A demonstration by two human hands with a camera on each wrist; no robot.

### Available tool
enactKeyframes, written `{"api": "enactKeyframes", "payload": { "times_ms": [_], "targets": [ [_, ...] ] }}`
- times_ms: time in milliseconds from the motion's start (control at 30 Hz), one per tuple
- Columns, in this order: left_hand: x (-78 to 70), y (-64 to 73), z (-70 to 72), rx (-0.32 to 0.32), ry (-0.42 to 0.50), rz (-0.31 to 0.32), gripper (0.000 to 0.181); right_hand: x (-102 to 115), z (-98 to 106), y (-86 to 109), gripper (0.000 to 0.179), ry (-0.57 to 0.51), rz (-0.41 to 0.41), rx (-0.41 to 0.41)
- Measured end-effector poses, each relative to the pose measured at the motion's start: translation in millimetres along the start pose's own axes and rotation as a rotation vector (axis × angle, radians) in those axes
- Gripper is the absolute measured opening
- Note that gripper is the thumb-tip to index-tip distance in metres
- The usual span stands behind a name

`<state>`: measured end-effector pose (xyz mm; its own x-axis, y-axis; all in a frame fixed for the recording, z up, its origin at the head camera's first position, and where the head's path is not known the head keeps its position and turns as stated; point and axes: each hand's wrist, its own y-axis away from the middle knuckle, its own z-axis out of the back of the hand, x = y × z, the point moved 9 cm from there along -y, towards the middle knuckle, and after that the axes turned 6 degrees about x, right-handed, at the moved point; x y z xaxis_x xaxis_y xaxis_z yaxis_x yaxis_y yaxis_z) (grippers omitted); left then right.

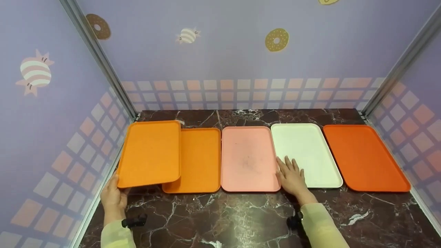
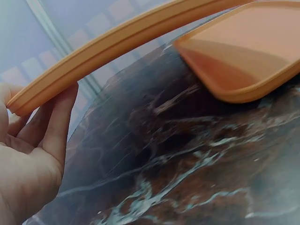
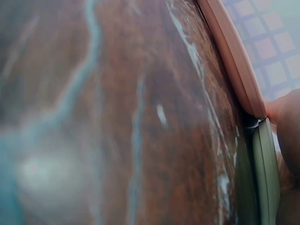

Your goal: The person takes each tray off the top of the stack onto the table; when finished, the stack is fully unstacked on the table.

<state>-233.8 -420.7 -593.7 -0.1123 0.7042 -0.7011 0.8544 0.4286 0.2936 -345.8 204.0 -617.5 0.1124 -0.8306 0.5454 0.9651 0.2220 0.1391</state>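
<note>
At the far left of the head view, my left hand (image 1: 113, 196) grips the near left corner of an orange tray (image 1: 151, 153), its fingers beneath the rim. This tray is raised and overlaps a second orange tray (image 1: 201, 160) lying flat on the table; the left wrist view shows a gap between the upper tray (image 2: 108, 49) and the tabletop. My right hand (image 1: 292, 175) rests with spread, fairly straight fingers where a pink tray (image 1: 249, 155) meets a white tray (image 1: 305, 148). In the right wrist view that hand (image 3: 288, 140) is mostly cut off.
A red-orange tray (image 1: 367, 156) lies at the right end of the row. All stand on a dark marbled tabletop (image 1: 193, 220). Purple panels with tile and sweets patterns enclose the back (image 1: 227, 58) and both sides, joined by metal corner posts.
</note>
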Motion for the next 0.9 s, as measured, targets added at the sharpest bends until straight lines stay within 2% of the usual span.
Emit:
{"api": "enactKeyframes", "payload": {
  "times_ms": [233, 433, 500, 600, 700, 767, 833, 900],
  "targets": [
    [-13.9, 3.2, 23.5, -0.085, 0.015, -0.009, 0.019, 0.6, -0.7, 0.1, 0.058, 0.001, -0.002, -0.005],
    [-12.3, 3.2, 35.9, -0.119, 0.007, 0.026, 0.012, 2.6, 1.2, 1.3, 0.057, -0.021, 0.002, -0.013],
    [-9.6, 2.5, 37.5, -0.123, 0.029, 0.041, 0.009, 2.3, 1.9, 1.3, 0.057, -0.022, 0.000, -0.013],
    [-4.9, 2.8, 40.7, -0.132, 0.133, 0.061, 0.011, 2.6, 1.3, 1.1, 0.057, -0.022, 0.000, -0.015],
    [-1.4, 1.9, 42.5, -0.171, 0.243, 0.063, 0.022, 3.2, 1.4, 1.0, 0.057, -0.023, 0.002, -0.021],
    [-1.3, -0.1, 39.5, -0.156, 0.249, 0.052, 0.041, 3.4, 1.3, 0.7, 0.057, -0.019, 0.003, -0.024],
    [-3.0, -2.0, 35.0, -0.136, 0.170, 0.036, 0.064, 2.3, 1.3, 0.4, 0.057, -0.016, 0.000, -0.024],
    [-4.9, -3.2, 30.8, -0.115, 0.032, 0.026, 0.081, 1.2, 1.1, -0.2, 0.057, -0.017, -0.002, -0.023]
  ]
}}
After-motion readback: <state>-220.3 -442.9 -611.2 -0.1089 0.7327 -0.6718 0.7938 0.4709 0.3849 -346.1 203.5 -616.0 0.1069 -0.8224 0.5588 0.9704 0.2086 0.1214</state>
